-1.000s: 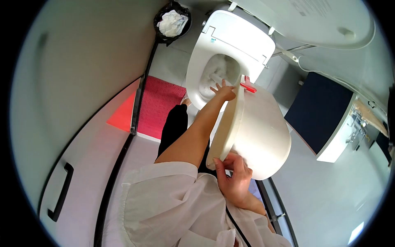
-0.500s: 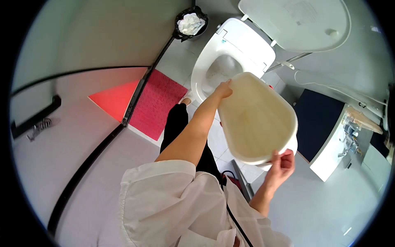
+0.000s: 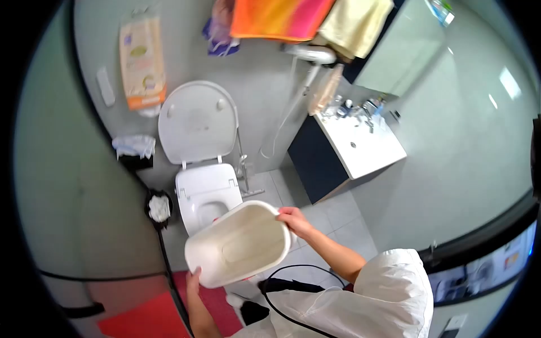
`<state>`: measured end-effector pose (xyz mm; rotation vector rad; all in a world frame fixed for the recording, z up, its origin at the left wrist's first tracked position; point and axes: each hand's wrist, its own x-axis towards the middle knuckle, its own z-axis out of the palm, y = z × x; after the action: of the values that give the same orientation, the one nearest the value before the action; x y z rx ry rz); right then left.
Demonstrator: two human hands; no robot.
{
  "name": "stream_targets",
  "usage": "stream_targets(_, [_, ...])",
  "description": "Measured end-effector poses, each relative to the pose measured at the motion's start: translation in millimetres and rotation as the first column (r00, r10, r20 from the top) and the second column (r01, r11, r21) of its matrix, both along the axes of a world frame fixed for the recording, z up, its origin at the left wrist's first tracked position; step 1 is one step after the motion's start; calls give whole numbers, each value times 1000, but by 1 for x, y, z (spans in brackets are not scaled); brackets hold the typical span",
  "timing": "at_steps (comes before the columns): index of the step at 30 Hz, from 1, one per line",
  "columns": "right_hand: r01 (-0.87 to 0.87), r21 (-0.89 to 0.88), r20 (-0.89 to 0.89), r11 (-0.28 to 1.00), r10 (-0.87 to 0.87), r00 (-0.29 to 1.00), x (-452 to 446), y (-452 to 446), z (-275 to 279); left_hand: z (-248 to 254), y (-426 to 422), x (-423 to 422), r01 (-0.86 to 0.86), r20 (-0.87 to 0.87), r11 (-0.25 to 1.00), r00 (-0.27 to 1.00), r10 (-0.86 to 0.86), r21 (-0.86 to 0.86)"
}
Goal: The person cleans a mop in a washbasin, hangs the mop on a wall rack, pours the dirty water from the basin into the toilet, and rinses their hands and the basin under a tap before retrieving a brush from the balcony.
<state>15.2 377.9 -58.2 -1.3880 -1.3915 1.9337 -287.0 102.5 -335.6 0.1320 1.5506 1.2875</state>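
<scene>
A deep, off-white plastic tub [image 3: 242,248] with rounded corners is held tilted in front of my body, its open mouth facing up towards me. My left hand [image 3: 193,280] is closed on the rim at its lower left end. At the upper right corner, my right hand [image 3: 293,218] grips the rim with its fingers curled around it. No contents show inside the tub. Just beyond it is a white toilet [image 3: 205,186] with its lid [image 3: 197,124] raised; the tub covers the front part of the bowl.
A black-lined bin [image 3: 159,209] with white paper stands left of the toilet, beside a glass partition. A red mat [image 3: 217,304] lies below the tub. To the right are a navy cabinet [image 3: 315,160] and a white washbasin [image 3: 366,146]. Towels [image 3: 282,19] hang above.
My view has swung round, bringing the wall and washbasin into fuller sight. The tub has turned and sits lower in view; my right hand is now at its upper right, my left at its lower left.
</scene>
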Motion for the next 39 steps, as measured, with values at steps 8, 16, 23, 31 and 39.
stream_targets(8, [-74,377,118,923,31,993,-74,-54,-73,26,-144,-35,-177,285,984,942,178,-27])
stream_targets(16, [-578,212,769,788,231,596,-138,-116,-93,67,-214,-65,-269,-48,941,963,264,-205])
stream_targets(23, [-848,251,702,466,516,491,-194,-137,-235,58,-325,-55,-479,-581,834,774,253,-274])
stream_targets(31, [-792,-419,330,443,887,322,-293,-285,-221,168,-453,-90,-866,-825,282,486,288,-412])
stream_targets(39, [-822,-352,239,448,892,384,-378,-486,-229,177,-608,-190,-885,-802,56,445,399,-463])
